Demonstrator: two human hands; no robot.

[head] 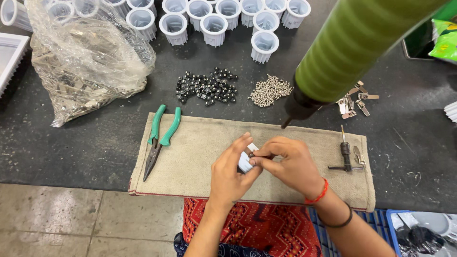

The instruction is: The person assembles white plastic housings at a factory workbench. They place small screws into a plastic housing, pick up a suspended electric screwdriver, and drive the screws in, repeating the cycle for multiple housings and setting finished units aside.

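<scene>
together both hands [259,166] pinch the white part [246,161].

Pliers [159,138] lie on cloth [200,157] (left end).

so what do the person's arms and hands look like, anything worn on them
Both arms are bare, with no sleeves or gloves. The right wrist carries a thin red-orange thread band and, further up the forearm, a thin dark band. The left hand and its wrist wear nothing. No rings show on the right hand.
</scene>
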